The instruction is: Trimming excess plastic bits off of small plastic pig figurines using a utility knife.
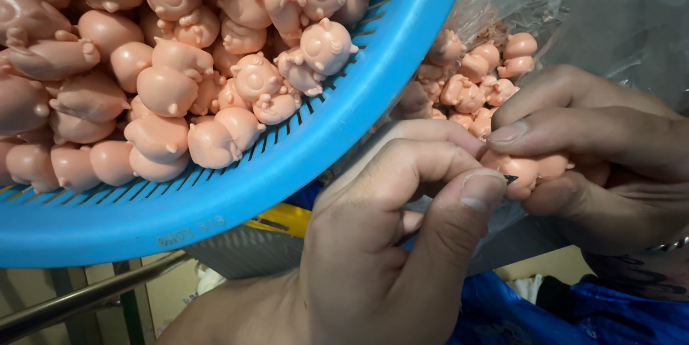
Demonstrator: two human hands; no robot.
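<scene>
My right hand (610, 151) pinches a small pink pig-shaped figurine (527, 171) between thumb and fingers at the right. My left hand (387, 244) rises from the bottom centre, thumb and forefinger pressed together on a thin dark tool (510, 178). Only the tool's tip shows, touching the figurine. The two hands meet just below a blue plastic basket (344, 130).
The slotted blue basket fills the upper left, heaped with several pink figurines (165, 87). Behind my hands a clear plastic bag (610, 8) holds more figurines (474, 76). Blue fabric (517, 316) lies at the bottom right, a metal bar (79, 302) at the bottom left.
</scene>
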